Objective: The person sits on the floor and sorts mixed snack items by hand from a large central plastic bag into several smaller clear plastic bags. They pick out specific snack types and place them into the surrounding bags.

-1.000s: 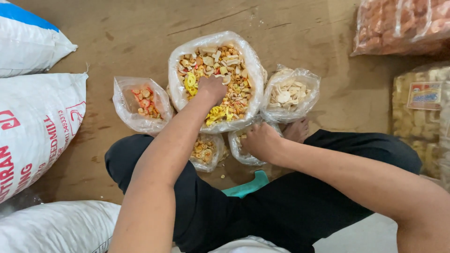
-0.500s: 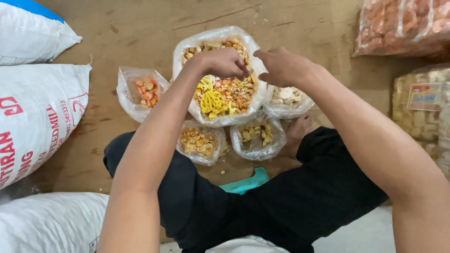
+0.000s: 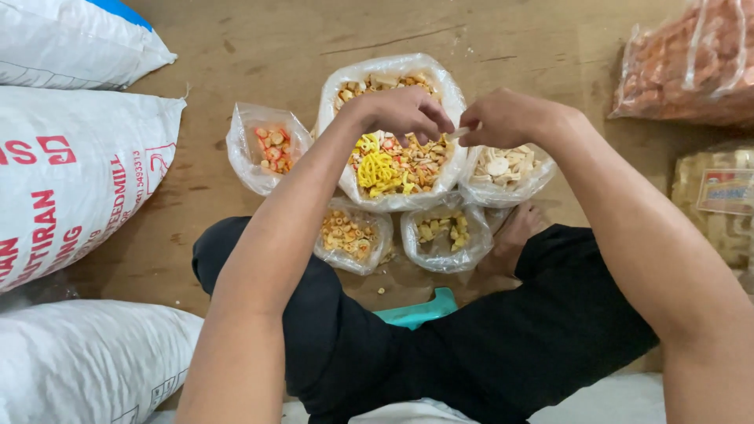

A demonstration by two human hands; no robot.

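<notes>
Grip of both hands, left hand and right hand, now pinches 1 pale cracker above the big bag.

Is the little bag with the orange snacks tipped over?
No, the small bag of orange snacks stands upright and open on the floor.

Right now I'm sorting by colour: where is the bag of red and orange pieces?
The small bag of red and orange pieces sits far left in the cluster, beside the big mixed bag.
</notes>
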